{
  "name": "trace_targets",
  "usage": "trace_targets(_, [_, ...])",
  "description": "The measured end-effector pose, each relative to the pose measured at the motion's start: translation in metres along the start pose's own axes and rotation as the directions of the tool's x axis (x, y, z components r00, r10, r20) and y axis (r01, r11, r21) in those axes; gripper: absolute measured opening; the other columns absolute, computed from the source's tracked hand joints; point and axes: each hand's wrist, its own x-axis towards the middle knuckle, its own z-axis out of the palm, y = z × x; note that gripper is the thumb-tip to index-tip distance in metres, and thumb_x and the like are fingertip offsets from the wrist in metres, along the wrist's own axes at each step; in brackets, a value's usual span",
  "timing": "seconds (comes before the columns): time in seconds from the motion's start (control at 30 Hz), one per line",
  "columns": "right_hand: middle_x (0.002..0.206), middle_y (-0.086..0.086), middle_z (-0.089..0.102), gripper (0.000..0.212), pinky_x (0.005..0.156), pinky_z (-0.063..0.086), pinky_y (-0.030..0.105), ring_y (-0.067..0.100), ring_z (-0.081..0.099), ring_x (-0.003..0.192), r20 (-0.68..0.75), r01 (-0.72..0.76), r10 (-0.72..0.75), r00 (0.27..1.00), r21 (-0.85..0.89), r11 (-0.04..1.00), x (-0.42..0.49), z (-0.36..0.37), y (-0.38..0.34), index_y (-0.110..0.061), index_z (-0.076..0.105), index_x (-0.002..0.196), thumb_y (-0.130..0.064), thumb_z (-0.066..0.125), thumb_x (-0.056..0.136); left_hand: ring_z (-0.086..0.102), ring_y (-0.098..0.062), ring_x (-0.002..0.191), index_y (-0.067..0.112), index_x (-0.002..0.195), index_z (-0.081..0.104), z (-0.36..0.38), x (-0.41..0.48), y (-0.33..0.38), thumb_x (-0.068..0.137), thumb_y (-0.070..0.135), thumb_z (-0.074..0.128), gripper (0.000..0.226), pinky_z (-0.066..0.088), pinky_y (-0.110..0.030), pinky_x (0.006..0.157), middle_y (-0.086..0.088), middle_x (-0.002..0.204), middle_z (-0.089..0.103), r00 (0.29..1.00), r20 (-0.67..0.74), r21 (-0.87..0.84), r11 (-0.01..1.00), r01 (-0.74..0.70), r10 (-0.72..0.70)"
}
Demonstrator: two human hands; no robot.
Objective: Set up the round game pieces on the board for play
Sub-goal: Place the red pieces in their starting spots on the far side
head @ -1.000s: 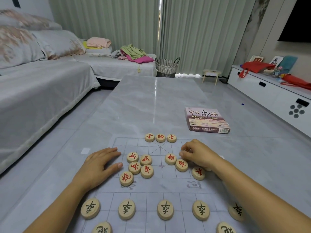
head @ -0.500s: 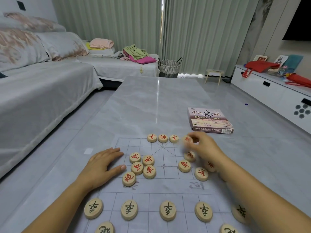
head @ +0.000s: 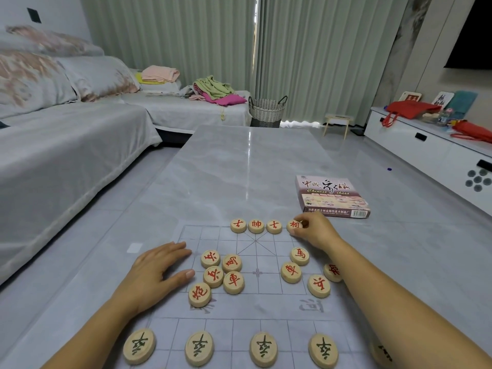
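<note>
Pieces nearest the person come first: 4 round pale wooden pieces with black signs sit in 1 row across the near part of the thin grey board with drawn lines. A bit farther, the left hand lies flat on the left edge of the board, fingers straight, holding nothing. Its thumb tip is just beside a bunch of 5 round wooden pieces with red signs. Across the middle, 4 loose red-sign pieces lie just beside the right forearm, 1 partly hidden by it. Farthest, the right hand pinches the end red-sign piece, at the right end of the far row, just beside 3 lined-up red-sign pieces. I cannot tell if it rests on the board yet.

The pieces are round, so they have no long side to turn. I think the far row needs more on both ends. The 4 loose ones lie toward the person from the right hand, and that hand is nearer them. The bunch is nearer the left hand, and the bare left end of the row lies far and right of that hand. A pink card game box sits on the shiny grey table past the row
</note>
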Motion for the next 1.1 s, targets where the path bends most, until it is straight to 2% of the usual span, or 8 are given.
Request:
trace_targets(0.33, [0.108, 0.004, 0.059, 0.041, 0.084, 0.041, 0.029, 0.018, 0.053, 0.096, 0.049, -0.018, 0.01, 0.999, 0.172, 0.985, 0.004, 0.0, 0.005, -0.014, 0.058, 0.116, -0.02, 0.073, 0.077, 0.026, -0.003, 0.137, 0.051, 0.121, 0.041, -0.015, 0.0, 0.009, 0.052, 0.095, 0.031, 0.083, 0.022, -0.038, 0.117, 0.019, 0.145, 0.036, 0.994, 0.091, -0.168, 0.983, 0.073, -0.059])
trace_targets(0.43, [0.105, 0.003, 0.058, 0.043, 0.083, 0.039, 0.028, 0.017, 0.052, 0.095, 0.076, -0.016, 0.003, 0.997, 0.174, 0.985, 0.004, -0.001, 0.002, -0.013, 0.057, 0.118, -0.018, 0.072, 0.078, 0.032, -0.01, 0.135, 0.045, 0.121, 0.045, -0.017, 0.004, 0.021, 0.076, 0.059, 0.06, 0.049, 0.025, -0.036, 0.115, 0.012, 0.142, 0.042, 0.991, 0.087, -0.205, 0.972, 0.116, -0.1])
trace_targets(0.57, [0.088, -0.009, 0.05, 0.048, 0.084, 0.037, 0.028, 0.015, 0.049, 0.093, 0.127, -0.034, 0.011, 0.992, 0.177, 0.984, 0.004, -0.004, 0.003, -0.011, 0.053, 0.122, -0.013, 0.072, 0.078, 0.053, -0.013, 0.113, 0.026, 0.12, 0.055, -0.015, 0.015, 0.049, 0.084, 0.024, 0.065, 0.038, 0.041, -0.031, 0.103, 0.004, 0.12, 0.06, 0.984, 0.027, -0.357, 0.918, 0.173, -0.174])
trace_targets(0.7, [0.091, -0.004, 0.047, 0.056, 0.088, 0.039, 0.029, 0.017, 0.048, 0.095, 0.187, -0.075, 0.037, 0.982, 0.201, 0.977, 0.005, -0.009, 0.006, -0.011, 0.047, 0.126, -0.012, 0.073, 0.076, 0.056, -0.013, 0.082, 0.021, 0.096, 0.058, -0.01, 0.013, 0.067, 0.079, 0.022, 0.071, 0.021, 0.046, -0.023, 0.073, 0.0, 0.09, 0.06, 0.971, 0.035, -0.419, 0.879, 0.229, -0.237])
trace_targets(0.77, [0.093, -0.002, 0.048, 0.057, 0.087, 0.039, 0.03, 0.016, 0.048, 0.092, 0.21, -0.094, 0.047, 0.976, 0.218, 0.971, 0.007, -0.01, 0.007, -0.01, 0.047, 0.126, -0.012, 0.074, 0.075, 0.055, -0.014, 0.082, 0.023, 0.091, 0.055, -0.009, 0.007, 0.07, 0.074, 0.026, 0.075, 0.026, 0.047, -0.029, 0.074, -0.001, 0.092, 0.058, 0.963, 0.099, -0.46, 0.847, 0.267, -0.25])
trace_targets(0.9, [0.096, 0.001, 0.05, 0.052, 0.085, 0.037, 0.028, 0.016, 0.049, 0.091, 0.221, -0.102, 0.047, 0.974, 0.242, 0.965, 0.007, -0.01, 0.008, -0.011, 0.048, 0.124, -0.009, 0.071, 0.077, 0.04, -0.015, 0.108, 0.038, 0.09, 0.046, -0.006, -0.002, 0.089, 0.063, 0.045, 0.079, 0.043, 0.041, -0.03, 0.093, 0.007, 0.107, 0.043, 0.986, 0.066, -0.26, 0.952, 0.163, -0.15])
trace_targets(1.0, [0.109, 0.002, 0.053, 0.043, 0.083, 0.038, 0.026, 0.016, 0.05, 0.099, 0.225, -0.116, 0.055, 0.973, 0.269, 0.956, 0.005, -0.014, 0.008, -0.013, 0.049, 0.125, -0.01, 0.062, 0.084, 0.033, -0.014, 0.111, 0.032, 0.11, 0.051, 0.003, -0.004, 0.108, 0.067, 0.045, 0.076, 0.051, 0.033, -0.024, 0.092, 0.01, 0.115, 0.037, 0.996, 0.069, -0.045, 0.997, 0.065, -0.062])
trace_targets(1.1, [0.113, 0.007, 0.059, 0.035, 0.088, 0.046, 0.031, 0.02, 0.056, 0.102, 0.171, -0.145, 0.076, 0.982, 0.438, 0.887, 0.004, -0.028, 0.018, -0.011, 0.051, 0.121, -0.01, 0.057, 0.086, 0.033, -0.013, 0.11, 0.031, 0.113, 0.05, 0.009, -0.004, 0.109, 0.071, 0.043, 0.073, 0.049, 0.031, -0.023, 0.09, 0.01, 0.12, 0.038, 0.997, 0.032, -0.014, 0.998, 0.065, -0.064])
